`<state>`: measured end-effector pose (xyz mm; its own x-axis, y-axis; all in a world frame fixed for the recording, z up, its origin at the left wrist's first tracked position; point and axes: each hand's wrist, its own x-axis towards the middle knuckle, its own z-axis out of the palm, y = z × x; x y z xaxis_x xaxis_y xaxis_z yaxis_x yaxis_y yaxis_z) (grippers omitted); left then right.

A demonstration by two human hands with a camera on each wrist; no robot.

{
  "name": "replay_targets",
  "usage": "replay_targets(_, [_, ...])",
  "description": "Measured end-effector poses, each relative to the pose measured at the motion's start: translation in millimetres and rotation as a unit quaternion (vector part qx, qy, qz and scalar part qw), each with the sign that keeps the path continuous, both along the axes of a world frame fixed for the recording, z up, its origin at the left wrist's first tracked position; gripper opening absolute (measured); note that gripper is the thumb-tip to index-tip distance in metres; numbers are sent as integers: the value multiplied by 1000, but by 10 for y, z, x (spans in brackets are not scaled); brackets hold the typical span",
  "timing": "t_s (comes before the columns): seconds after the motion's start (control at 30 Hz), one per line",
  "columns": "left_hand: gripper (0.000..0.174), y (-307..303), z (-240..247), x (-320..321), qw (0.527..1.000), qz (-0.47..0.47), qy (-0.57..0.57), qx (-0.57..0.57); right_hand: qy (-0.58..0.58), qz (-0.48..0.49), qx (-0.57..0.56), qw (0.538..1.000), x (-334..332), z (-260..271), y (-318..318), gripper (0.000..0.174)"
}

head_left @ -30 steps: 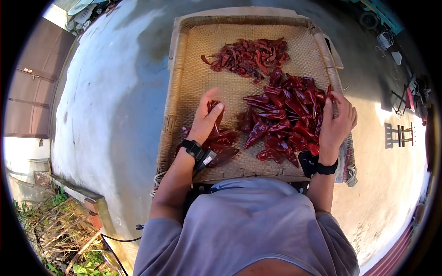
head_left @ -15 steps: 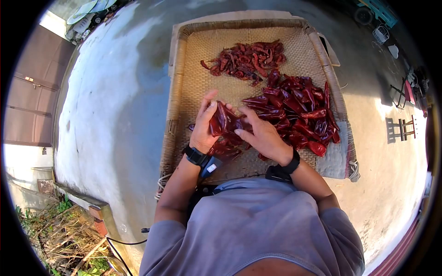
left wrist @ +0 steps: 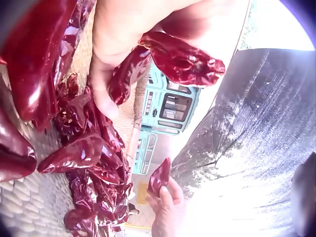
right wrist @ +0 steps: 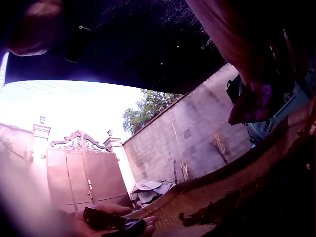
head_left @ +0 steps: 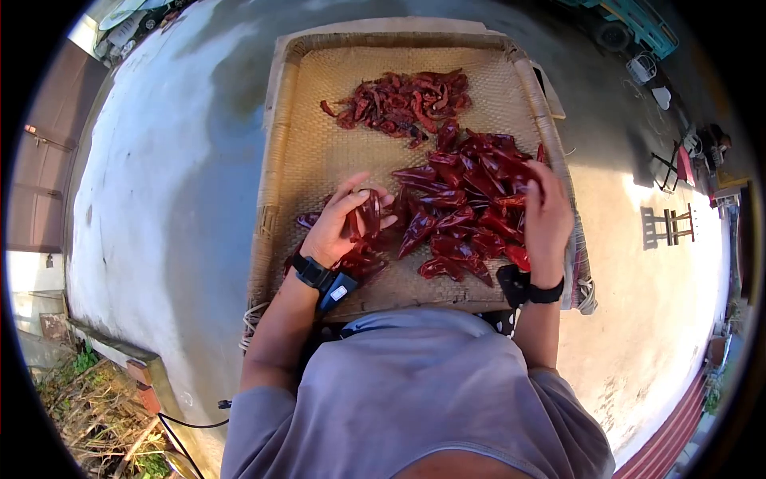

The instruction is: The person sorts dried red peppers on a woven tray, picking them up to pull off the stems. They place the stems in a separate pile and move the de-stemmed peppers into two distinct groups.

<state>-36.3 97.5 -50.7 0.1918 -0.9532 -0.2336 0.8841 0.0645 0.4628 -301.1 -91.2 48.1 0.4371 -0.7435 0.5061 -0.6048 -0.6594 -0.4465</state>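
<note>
My left hand (head_left: 327, 231) is over the near left of a woven tray (head_left: 323, 68), holding glossy dark red dried chili peppers (head_left: 369, 211) between thumb and fingers. In the left wrist view, one pepper (left wrist: 182, 59) juts out past those fingers. Over the right side of the large chili pile (head_left: 455, 215), my right hand (head_left: 550, 223) pinches a single chili pepper (left wrist: 159, 177) between thumb and fingers, raised in the left wrist view. More chilies (head_left: 363, 259) lie below the left hand.
Smaller, wrinkled dark red chili pieces (head_left: 399, 104) form a heap at the tray's far end. The tray's raised rim (head_left: 267, 176) runs along its sides. Beyond it are concrete ground (head_left: 152, 199), a small stool (head_left: 681, 225) and a turquoise vehicle (head_left: 638, 24).
My right hand came left to the chilies in my left hand, then returned right over the big pile, where it pinches a pepper. The left hand stays near the same place, still holding chilies.
</note>
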Motion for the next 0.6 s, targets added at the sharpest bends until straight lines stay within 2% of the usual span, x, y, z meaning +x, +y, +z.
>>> replay_targets(0.1, [50, 7, 54, 11, 1000, -8, 18, 5, 40, -69, 22, 997, -230, -104, -158, 29])
replay_targets(0.2, [57, 15, 58, 31, 999, -15, 34, -10, 142, -75, 15, 987, -324, -343, -204, 28])
replay_targets(0.23, [58, 13, 65, 41, 999, -20, 38, -17, 113, -82, -11, 990, -197, -234, -94, 29])
replay_targets(0.33, [62, 25, 130, 18, 998, -27, 46, -26, 27, 88, 42, 995, 151, -21, 150, 30])
replay_targets(0.4, [66, 24, 185, 7, 998, -44, 27, -36, 6, 231, 127, 965, 427, -68, 344, 32])
replay_targets(0.47, [70, 34, 243, -9, 997, -64, 13, -39, 48, 302, 77, 949, 668, -94, 556, 38])
replay_targets(0.53, [75, 71, 299, -41, 996, -85, 6, -34, 41, 362, 73, 928, 855, -167, 660, 45])
replay_targets(0.6, [77, 100, 352, -55, 994, -102, -19, -27, 64, 382, 56, 920, 971, -362, 698, 47])
